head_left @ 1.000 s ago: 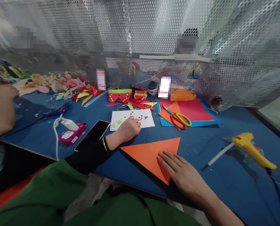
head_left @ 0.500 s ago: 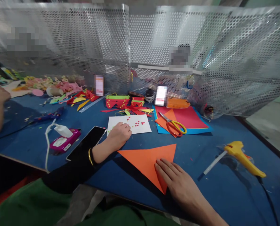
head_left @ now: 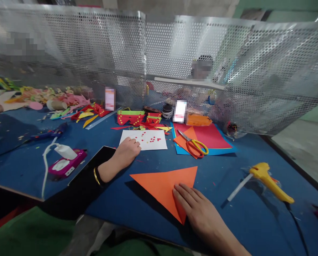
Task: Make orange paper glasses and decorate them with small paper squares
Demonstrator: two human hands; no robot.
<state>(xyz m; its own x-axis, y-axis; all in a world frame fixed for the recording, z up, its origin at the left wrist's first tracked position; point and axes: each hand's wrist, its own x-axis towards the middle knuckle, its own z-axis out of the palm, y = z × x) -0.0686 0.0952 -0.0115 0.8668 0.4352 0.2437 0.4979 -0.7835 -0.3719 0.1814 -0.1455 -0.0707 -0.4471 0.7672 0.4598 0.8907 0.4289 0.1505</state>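
Note:
A folded orange paper triangle (head_left: 162, 185) lies on the blue table in front of me. My right hand (head_left: 198, 206) rests flat on its right part, fingers stretched out and close together. My left hand (head_left: 126, 154), with a gold bangle at the wrist, is curled at the lower left edge of a white sheet (head_left: 157, 142) dotted with small red paper pieces. Whether its fingers hold anything is hidden. Red-and-yellow scissors (head_left: 193, 144) lie on coloured sheets (head_left: 214, 137) behind the triangle.
On the right lies a yellow glue gun (head_left: 273, 183). A magenta power strip (head_left: 68, 165) and a dark tablet (head_left: 94, 160) are at left. Decorated red paper pieces (head_left: 130, 118), two phones and scraps line the mesh screen (head_left: 185, 49). Another person's hand is at far left.
The view has shifted slightly. My left hand has slid a little left along the white sheet. My right hand stays on the orange triangle. The other person's hand has moved farther left.

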